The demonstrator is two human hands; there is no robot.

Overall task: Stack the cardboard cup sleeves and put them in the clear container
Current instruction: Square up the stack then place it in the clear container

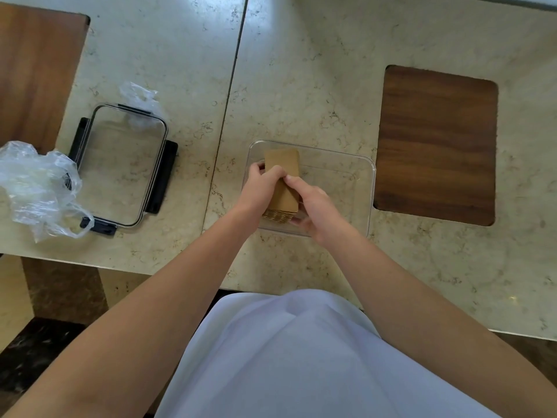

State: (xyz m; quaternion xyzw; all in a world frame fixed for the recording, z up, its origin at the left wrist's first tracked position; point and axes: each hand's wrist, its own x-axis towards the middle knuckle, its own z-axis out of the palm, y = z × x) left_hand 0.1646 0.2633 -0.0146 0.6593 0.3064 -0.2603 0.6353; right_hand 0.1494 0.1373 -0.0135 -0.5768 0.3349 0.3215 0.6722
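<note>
A stack of brown cardboard cup sleeves (282, 164) sits inside the left part of the clear container (355, 176), which stands on the marble table in front of me. My left hand (259, 188) grips the stack from its left side, thumb over the top. From the right, my right hand (313, 206) holds the same stack, fingers on top and around its near end. The stack's layered near edge shows between the two hands. The right part of the container is empty.
The container's clear lid (120, 167) with black clips lies on the table to the left. Crumpled clear plastic bags (39, 188) lie at the far left and behind the lid. A dark wooden inlay (437, 146) is set in the table right of the container.
</note>
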